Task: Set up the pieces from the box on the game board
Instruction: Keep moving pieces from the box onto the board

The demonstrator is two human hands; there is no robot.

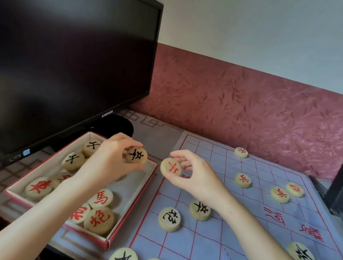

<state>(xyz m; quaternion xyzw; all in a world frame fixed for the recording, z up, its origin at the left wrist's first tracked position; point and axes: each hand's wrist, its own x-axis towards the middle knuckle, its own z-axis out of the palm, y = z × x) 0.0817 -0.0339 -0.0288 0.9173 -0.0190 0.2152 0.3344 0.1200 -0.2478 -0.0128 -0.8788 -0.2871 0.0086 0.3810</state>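
While held aloft, pinched a black-marked piece (136, 155) in the left grip (111, 161) over the far end of the box (138, 194) and a red-marked piece (170, 168) in the right grip (190, 175) just right of the box, with more pieces (99, 219) inside it and on the board (210, 248) beside it.

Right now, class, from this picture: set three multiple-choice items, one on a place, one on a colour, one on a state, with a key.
1. Where is the box? A left of the board; B on the board; C under the board.
2. The right hand holds a piece marked in: A black; B red; C green.
3. The left hand is: A flat on the board; B pinching a second piece; C an empty fist.
Key: 1 A, the box lies beside the board's left edge. 2 B, its character is red. 3 B, it pinches the second piece over the box.
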